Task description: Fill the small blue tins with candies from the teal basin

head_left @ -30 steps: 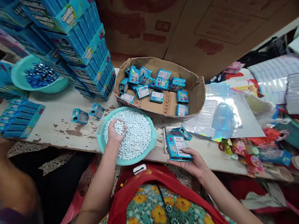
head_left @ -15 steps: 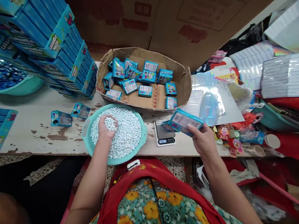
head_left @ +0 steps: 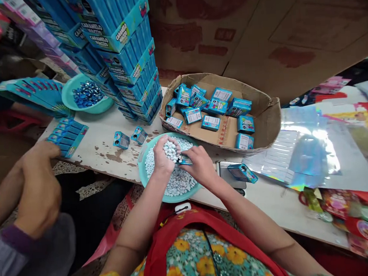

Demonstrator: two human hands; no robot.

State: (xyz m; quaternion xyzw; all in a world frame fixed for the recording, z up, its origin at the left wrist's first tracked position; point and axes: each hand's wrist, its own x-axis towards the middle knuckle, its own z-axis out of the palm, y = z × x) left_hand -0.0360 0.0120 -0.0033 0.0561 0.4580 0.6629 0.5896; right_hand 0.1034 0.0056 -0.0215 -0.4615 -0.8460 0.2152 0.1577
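Observation:
A teal basin [head_left: 142, 166] full of small white candies [head_left: 176, 181] sits at the table's near edge. My left hand [head_left: 164, 157] is cupped over it with a heap of candies in its fingers. My right hand [head_left: 197, 165] is closed on a small blue carton [head_left: 183, 160], held right against the left hand above the basin. Another small blue carton [head_left: 242, 172] rests on a digital scale [head_left: 225, 171] to the right.
A cardboard tray [head_left: 262, 122] behind the basin holds several small blue cartons. A tall stack of blue display boxes [head_left: 128, 55] stands at back left beside a teal bowl of blue wrapped candies [head_left: 86, 94]. Another person's hands [head_left: 36, 181] are at the left. Holographic sheets [head_left: 309, 153] lie to the right.
My right hand carried the carton from above the scale leftward to the basin, meeting my left hand. My left hand lifted candies out of the pile. The view swung left.

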